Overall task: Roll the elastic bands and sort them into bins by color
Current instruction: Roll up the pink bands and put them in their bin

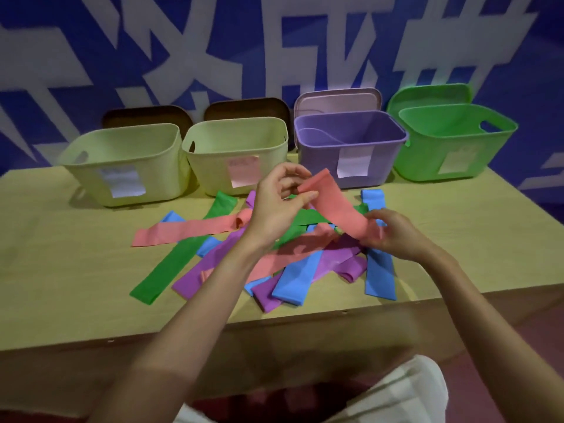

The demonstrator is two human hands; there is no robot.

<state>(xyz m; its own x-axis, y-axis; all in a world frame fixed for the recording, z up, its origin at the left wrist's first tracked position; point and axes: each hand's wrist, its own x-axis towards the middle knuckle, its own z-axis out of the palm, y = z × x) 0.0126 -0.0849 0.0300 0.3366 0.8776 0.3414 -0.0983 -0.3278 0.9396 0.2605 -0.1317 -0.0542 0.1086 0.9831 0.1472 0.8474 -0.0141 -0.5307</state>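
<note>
Nothing legible: the paper labels on the two cream bins [122, 166] [238, 157], the purple bin [351, 141] and the green bin [454, 141], all beyond the hands, are blurred; large white wall characters [213, 47] are cropped, unreadable.

Person, head-camera view. Two bare forearms enter from the 6 o'clock edge, without sleeves, watch, rings or bracelets. Left hand [276, 206]: bare, ungloved, thumb and fingers visible, nails short and unpainted. Right hand [393, 233]: bare, ungloved, nails not clearly visible. Garment: pale off-white, loosely woven cloth [396, 395] with a faint check pattern, at about 5 o'clock, lying over the lap; whether shorts or shirt hem cannot be told.
</note>
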